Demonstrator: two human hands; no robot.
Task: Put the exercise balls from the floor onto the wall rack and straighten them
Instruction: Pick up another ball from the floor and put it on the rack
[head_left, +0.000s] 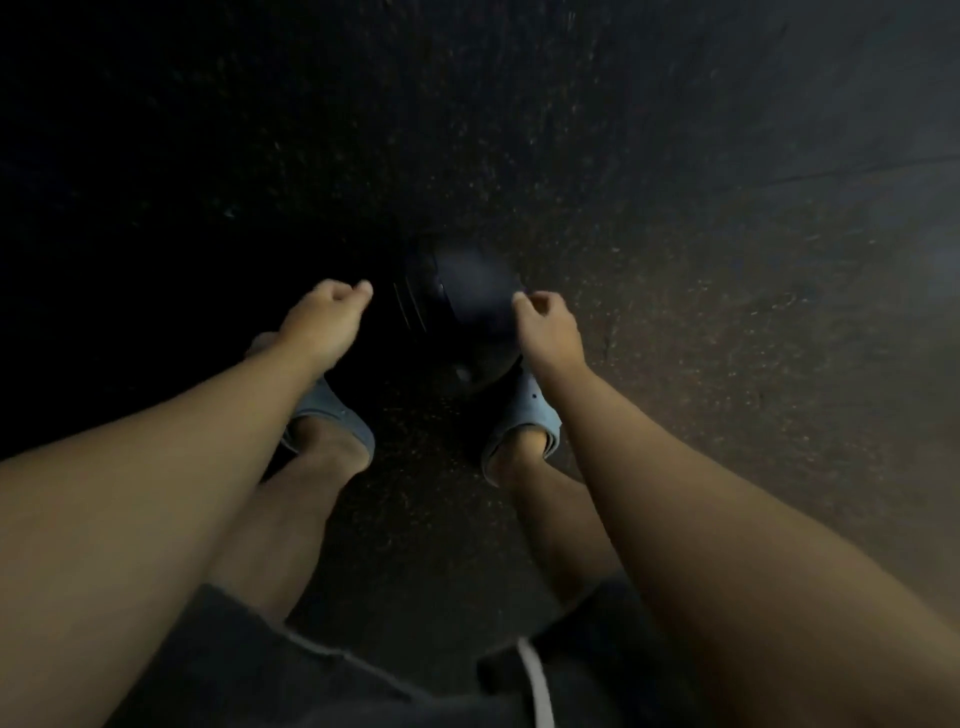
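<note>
A dark exercise ball (457, 317) with ribbed lines on its left side lies on the speckled black floor, just ahead of my feet. My left hand (324, 317) hangs to the ball's left with fingers loosely curled, a small gap away from it. My right hand (550, 325) is at the ball's right edge, fingers curled, close to or touching its side. Neither hand holds anything. The scene is dim and blurred. No wall rack is in view.
My two feet in grey clogs (332, 415) (524, 421) stand right behind the ball. Dark speckled rubber flooring (675, 260) spreads all around, with a seam line at the upper right. The left side is in deep shadow.
</note>
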